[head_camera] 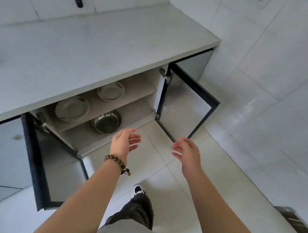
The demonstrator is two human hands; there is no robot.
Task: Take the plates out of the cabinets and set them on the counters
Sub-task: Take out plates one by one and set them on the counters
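Now reaching | my left hand (124, 141) and right hand (187, 150) were spread, empty | cabinet (147, 92) open | next, I judged: lift plate stack (72, 108) to counter (99, 46).

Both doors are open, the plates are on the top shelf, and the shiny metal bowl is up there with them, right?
Not quite. In the head view the doors are open and the plates are on the top shelf, but the metal bowl sits on the bottom shelf, below them.
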